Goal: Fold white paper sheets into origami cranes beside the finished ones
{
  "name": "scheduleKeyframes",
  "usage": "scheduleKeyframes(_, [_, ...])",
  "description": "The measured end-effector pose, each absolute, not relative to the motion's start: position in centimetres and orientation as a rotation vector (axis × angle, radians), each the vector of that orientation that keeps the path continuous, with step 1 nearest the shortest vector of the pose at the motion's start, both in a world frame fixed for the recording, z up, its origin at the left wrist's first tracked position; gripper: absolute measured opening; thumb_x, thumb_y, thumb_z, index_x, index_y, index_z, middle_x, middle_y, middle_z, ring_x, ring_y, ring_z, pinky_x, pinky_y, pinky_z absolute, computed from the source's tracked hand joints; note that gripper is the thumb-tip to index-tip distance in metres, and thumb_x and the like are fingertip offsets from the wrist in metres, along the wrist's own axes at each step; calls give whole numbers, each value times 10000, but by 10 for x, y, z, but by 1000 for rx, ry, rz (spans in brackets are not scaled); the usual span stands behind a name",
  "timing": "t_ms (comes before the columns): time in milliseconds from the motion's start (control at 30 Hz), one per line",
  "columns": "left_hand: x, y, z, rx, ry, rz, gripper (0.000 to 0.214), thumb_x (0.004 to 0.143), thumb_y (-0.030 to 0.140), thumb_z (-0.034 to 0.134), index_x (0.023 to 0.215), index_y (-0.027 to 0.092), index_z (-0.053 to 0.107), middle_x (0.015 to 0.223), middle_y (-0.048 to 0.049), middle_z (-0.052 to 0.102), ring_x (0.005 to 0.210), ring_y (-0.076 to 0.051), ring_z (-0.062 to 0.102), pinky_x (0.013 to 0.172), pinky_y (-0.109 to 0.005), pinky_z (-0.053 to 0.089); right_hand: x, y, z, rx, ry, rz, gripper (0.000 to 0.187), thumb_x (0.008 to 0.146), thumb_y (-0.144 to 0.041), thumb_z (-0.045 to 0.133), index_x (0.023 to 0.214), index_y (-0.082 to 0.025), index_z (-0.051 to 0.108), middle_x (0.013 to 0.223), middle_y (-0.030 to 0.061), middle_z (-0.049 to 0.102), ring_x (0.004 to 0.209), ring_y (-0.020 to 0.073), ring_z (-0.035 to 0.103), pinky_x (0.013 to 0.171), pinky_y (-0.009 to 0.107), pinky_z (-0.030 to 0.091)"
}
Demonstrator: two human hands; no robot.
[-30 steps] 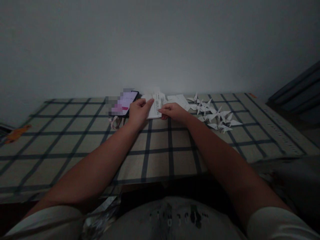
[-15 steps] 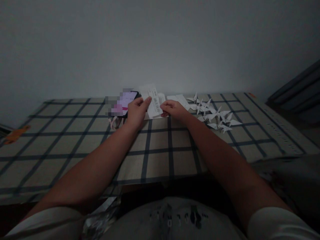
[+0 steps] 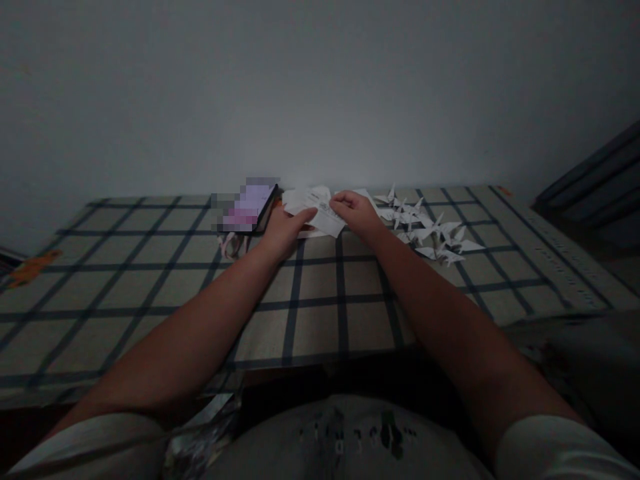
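Observation:
Both hands meet at the far side of a checked tablecloth (image 3: 320, 313). A white printed paper slip (image 3: 320, 207) is pinched between my left hand (image 3: 287, 230) and my right hand (image 3: 355, 210), tilted and held just above more white sheets lying on the cloth. The left thumb presses the slip's near-left corner; the right fingers curl over its right end. Several folded white paper cranes (image 3: 430, 230) lie just right of my right hand.
A phone with a lit pinkish screen (image 3: 250, 207) lies left of my left hand, with a small pale ribbon-like scrap (image 3: 229, 247) in front of it. An orange object (image 3: 33, 267) sits at the far left edge. A plain wall rises behind the table.
The slip, held upright half a second ago, has been turned and lowered to lie flatter. My right hand has shifted up and back over its right end.

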State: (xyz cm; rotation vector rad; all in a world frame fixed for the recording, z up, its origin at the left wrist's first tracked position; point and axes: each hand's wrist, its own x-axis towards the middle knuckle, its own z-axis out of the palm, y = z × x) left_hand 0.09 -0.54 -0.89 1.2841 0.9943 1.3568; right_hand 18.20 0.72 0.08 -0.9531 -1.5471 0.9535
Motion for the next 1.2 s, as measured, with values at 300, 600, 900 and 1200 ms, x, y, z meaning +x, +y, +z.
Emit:
scheduleKeyframes(300, [-23, 3, 2, 2226, 1286, 1533, 393, 804, 375, 728, 1166, 226, 692, 1112, -65, 739, 1031, -219, 645, 963, -377, 487, 188, 2, 5, -897, -1966, 575, 131, 784, -281, 582, 789, -166, 644, 793, 40, 672, 759, 160, 575, 773, 314, 456])
scheduleKeyframes(600, [-18, -7, -2, 2583, 1205, 1183, 320, 937, 418, 588, 978, 176, 795, 907, -88, 774, 853, -218, 666, 825, -363, 482, 193, 2, 6, -879, -2069, 458, 155, 796, -267, 577, 813, -152, 679, 814, 53, 707, 783, 172, 612, 775, 312, 456])
scheduleKeyframes(900, [-16, -9, -5, 2541, 1280, 1171, 285, 881, 387, 618, 911, 169, 799, 821, -81, 755, 768, -207, 654, 718, -337, 464, 190, 3, 1, -862, -2094, 461, 174, 837, -300, 586, 855, -156, 682, 847, 60, 713, 803, 176, 624, 780, 316, 469])
scheduleKeyframes(1200, [-14, -13, -1, 2531, 1315, 1302, 233, 874, 354, 619, 811, 184, 767, 775, -61, 736, 753, -193, 637, 719, -333, 469, 186, -1, 8, -886, -2076, 369, 160, 821, -277, 579, 819, -150, 677, 811, 55, 694, 753, 155, 582, 748, 301, 443])
